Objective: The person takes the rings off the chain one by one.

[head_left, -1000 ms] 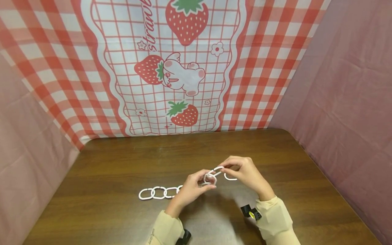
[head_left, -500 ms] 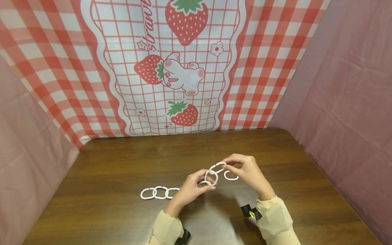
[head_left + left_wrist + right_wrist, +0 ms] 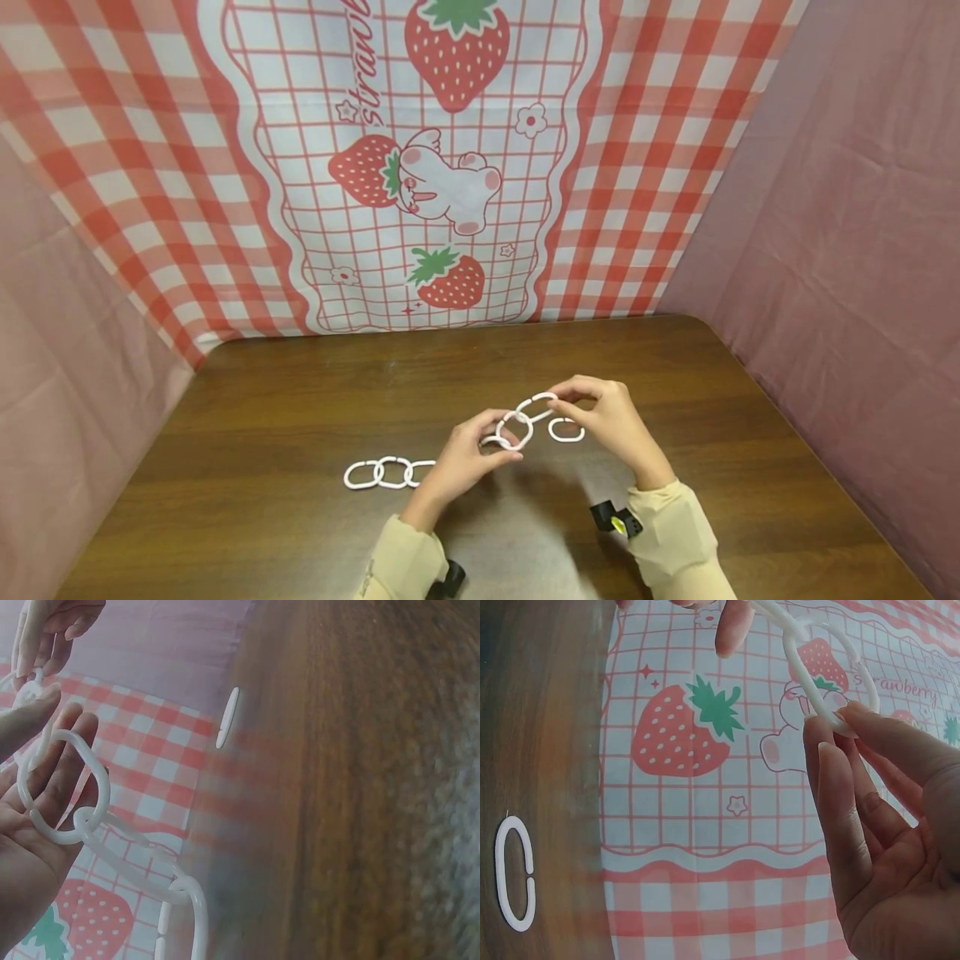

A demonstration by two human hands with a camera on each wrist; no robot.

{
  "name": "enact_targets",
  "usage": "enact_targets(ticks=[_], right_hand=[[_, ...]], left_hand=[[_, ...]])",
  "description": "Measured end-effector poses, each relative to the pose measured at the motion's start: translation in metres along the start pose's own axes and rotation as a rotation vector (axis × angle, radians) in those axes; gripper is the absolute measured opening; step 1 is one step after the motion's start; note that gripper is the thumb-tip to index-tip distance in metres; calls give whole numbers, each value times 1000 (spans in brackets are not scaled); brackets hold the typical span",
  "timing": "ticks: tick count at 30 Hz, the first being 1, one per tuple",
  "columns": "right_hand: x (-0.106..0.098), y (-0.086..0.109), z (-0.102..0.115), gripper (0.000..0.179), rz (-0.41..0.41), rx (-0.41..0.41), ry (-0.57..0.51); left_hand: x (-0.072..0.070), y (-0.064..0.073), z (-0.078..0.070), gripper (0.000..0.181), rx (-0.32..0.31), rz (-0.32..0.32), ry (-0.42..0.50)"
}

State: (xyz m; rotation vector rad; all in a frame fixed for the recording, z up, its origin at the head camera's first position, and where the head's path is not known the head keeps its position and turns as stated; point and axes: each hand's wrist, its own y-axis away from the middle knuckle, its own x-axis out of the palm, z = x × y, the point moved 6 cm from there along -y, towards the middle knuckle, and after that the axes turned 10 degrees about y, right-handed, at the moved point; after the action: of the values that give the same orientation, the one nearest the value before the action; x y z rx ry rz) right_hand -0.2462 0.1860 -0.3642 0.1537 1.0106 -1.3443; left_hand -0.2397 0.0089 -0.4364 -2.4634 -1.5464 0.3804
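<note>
White chain [image 3: 532, 432] | stretching left of the loose link [image 3: 566, 440], whose long axis is running crosswise on the bench [image 3: 262, 400] | I'm seeing right grip [image 3: 609, 414], nearer that link, pinching chain's end | left grip [image 3: 467, 457] holding chain alongside

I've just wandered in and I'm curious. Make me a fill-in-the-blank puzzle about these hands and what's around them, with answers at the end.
1. The right hand pinches a link coloured ____.
2. Beside the left hand, joined links lie on the wooden ____.
3. The loose link lies closer to the ____ hand.
4. The red fruits printed on the backdrop are ____.

Missing words: white; table; right; strawberries.
</note>
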Motion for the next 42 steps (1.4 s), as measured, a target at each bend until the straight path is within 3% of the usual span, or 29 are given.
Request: enact_targets(ticks=[13, 26, 42], right_hand=[[-2, 0, -3, 7, 19, 33, 7], [-5, -2, -6, 6, 19, 28, 44], [-5, -2, -9, 9, 60, 62, 11]], left_hand=[[-6, -1, -2, 49, 27, -24, -40], [-15, -3, -4, 42, -21, -126, 2], [-19, -4, -4, 36, -10, -167, 148]])
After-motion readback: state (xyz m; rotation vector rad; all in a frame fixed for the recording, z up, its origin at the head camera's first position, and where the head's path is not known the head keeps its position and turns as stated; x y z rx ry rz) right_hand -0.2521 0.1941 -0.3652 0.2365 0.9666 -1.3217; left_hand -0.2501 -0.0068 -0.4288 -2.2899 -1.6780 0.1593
